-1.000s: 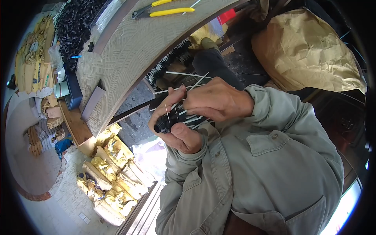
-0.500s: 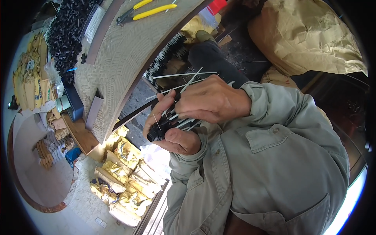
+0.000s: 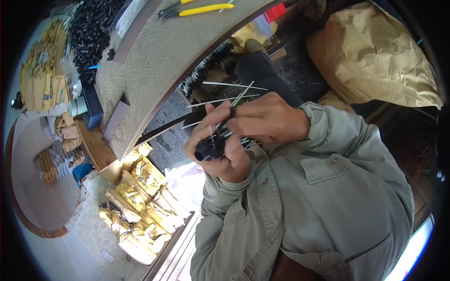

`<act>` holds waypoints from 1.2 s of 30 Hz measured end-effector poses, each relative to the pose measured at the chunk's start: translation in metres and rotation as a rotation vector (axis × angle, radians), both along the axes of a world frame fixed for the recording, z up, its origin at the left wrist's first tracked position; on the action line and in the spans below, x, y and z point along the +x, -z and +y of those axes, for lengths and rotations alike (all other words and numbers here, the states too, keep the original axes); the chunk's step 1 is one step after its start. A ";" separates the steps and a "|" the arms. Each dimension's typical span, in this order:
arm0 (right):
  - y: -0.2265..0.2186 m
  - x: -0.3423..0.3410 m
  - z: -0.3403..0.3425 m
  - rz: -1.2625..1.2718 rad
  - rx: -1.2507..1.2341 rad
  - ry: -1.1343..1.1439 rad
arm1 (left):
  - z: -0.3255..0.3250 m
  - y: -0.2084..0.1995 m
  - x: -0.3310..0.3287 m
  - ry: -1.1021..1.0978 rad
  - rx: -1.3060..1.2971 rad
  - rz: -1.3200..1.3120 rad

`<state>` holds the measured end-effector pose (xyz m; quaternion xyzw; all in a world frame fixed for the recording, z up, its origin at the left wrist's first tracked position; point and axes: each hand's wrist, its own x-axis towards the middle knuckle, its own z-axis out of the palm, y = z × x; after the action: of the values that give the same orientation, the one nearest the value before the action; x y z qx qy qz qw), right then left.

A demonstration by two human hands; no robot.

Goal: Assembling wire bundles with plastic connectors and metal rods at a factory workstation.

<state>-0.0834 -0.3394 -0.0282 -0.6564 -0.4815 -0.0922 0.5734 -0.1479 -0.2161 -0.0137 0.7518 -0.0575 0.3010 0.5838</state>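
My left hand (image 3: 239, 159) is closed around a black plastic cylindrical part (image 3: 209, 149) with a round end, ribbed in the earlier view. Several thin white rods (image 3: 224, 100) stick out around the part and between both hands, some crossing each other. Close above it, my right hand (image 3: 274, 117) is pinched, with a small black piece (image 3: 233, 111) at its fingertips. Motion smears the held part, and my fingers hide how the rods join it.
Beyond my hands is a textured table (image 3: 145, 70), bearing yellow-handled pliers (image 3: 206, 9) and a pile of small black parts (image 3: 91, 42). Under its edge lies a bundle of white-tipped black rods (image 3: 206, 68). A large brown paper sack (image 3: 370, 51) stands right; wrapped yellow packages (image 3: 140, 201) lie lower left.
Both hands have shifted slightly right in the picture with the black part, whose end now faces more toward the view. The table and its things also sit farther right, as the view has moved.
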 end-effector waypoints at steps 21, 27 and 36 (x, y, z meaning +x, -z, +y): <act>-0.026 -0.007 -0.022 0.843 -0.142 -0.279 | -0.007 -0.004 -0.007 0.039 -0.133 -0.082; -0.030 0.044 -0.021 0.698 -0.155 0.050 | 0.052 -0.009 -0.025 -0.234 -0.399 -0.076; 0.087 0.038 0.124 1.136 -0.401 -0.630 | 0.083 -0.038 -0.097 0.159 -0.320 -0.113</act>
<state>-0.0449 -0.2153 -0.1147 -0.5251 -0.2816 0.5292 0.6041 -0.2445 -0.1330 0.0239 0.6243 -0.1007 0.3010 0.7138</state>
